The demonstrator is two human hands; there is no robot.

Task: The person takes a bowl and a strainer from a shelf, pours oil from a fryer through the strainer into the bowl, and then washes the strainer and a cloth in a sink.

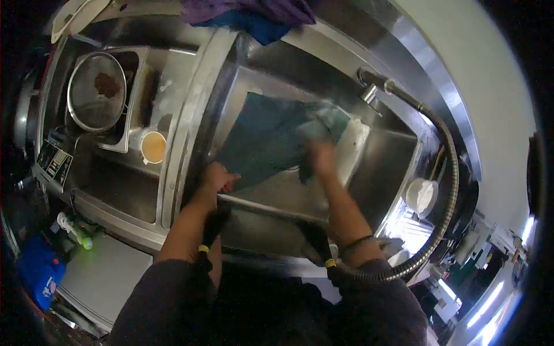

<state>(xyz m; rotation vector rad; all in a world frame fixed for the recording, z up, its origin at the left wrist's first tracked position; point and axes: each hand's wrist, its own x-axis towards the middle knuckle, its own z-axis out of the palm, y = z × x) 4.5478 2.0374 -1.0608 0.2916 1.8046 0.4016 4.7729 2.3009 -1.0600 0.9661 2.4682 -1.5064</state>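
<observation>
A dark green cloth (262, 135) lies spread across the bottom of the right-hand sink basin (277, 193). At its near left corner my left hand (218, 177) is closed, the fingers pinching the fabric's edge. My right hand (322, 158) is over the cloth's right part and smeared by motion. A pale blur shows just beyond its fingers, and I cannot make out whether it holds anything. Near the basin's right side, whitish bunched material (355, 144) lies beside the cloth.
The left basin holds a round mesh strainer (97, 92) over a metal pan (135, 98), and a cup of orange-brown liquid (153, 147). A faucet (370, 95) with a flexible hose (453, 173) arches on the right. Purple and blue cloths (254, 17) hang at the back.
</observation>
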